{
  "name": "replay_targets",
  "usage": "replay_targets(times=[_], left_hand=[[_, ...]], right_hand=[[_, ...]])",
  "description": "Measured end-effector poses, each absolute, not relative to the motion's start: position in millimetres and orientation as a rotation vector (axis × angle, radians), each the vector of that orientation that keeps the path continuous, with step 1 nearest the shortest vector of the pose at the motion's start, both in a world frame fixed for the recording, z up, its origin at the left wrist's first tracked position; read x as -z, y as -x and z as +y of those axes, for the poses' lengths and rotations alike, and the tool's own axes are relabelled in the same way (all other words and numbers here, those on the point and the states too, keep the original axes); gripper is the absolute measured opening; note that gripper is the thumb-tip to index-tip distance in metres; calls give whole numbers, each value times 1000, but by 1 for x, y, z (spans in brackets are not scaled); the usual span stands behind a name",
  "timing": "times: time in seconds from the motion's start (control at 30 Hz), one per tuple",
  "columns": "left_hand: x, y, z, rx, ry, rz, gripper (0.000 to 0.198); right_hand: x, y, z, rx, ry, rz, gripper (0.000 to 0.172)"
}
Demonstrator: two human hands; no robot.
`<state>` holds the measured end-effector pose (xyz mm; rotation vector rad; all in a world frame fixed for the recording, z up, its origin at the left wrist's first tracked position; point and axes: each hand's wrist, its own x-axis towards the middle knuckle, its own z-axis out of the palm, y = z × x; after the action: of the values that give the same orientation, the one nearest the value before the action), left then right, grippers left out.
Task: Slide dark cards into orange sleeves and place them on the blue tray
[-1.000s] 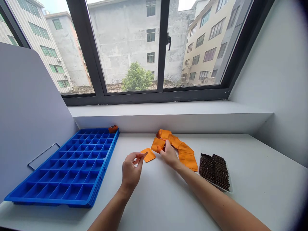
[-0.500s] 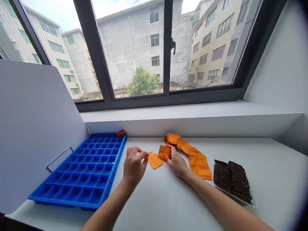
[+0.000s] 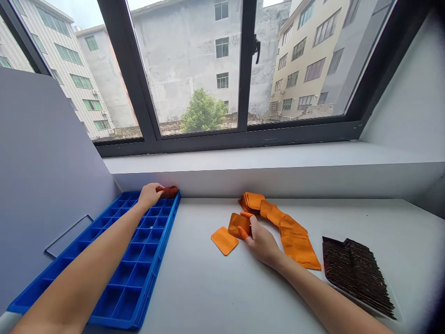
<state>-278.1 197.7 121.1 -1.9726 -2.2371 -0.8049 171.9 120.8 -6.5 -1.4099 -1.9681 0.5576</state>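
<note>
- Left hand (image 3: 150,195): half a second ago it was pinching something small and orange at mid-table. I now see it stretched to the far right corner of the blue compartment tray (image 3: 128,260).
- Its fingertips meet a small reddish-brown item (image 3: 169,190) that sits in that corner cell against the wall under the sill. The fingers are curled, but I cannot tell whether they grip the item or only touch it.
- Right hand (image 3: 261,241): it has not left its place. The thumb and forefinger, both capped in orange, pinch a folded orange pouch (image 3: 238,224) at its right edge, and the pouch stays on the table (image 3: 215,297).
- Loose orange pouch (image 3: 224,240): it lies flat and unheld just left of the pinched one, with no hand on it.
- Supply: a fanned row of orange pouches (image 3: 294,239) runs from a far stack towards the near right. A clear tray of dark brown squares (image 3: 358,273) lies further right, apart from both hands.
- Reading: I judge that the work has shifted from the pouches to the tray. Nearly all of its cells look empty, so the filling has barely begun.
</note>
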Motion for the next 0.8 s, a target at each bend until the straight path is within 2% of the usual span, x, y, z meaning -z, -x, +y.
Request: replay_targets(times=[0.33, 0.8], left_hand=[[-82, 280, 247, 922, 1968, -2067, 13], [-38, 272, 228, 1295, 1850, -1836, 16]], right_hand=[[-1, -171, 119, -604, 1484, -1989, 50], [1, -172, 119, -606, 1475, -2005, 49]])
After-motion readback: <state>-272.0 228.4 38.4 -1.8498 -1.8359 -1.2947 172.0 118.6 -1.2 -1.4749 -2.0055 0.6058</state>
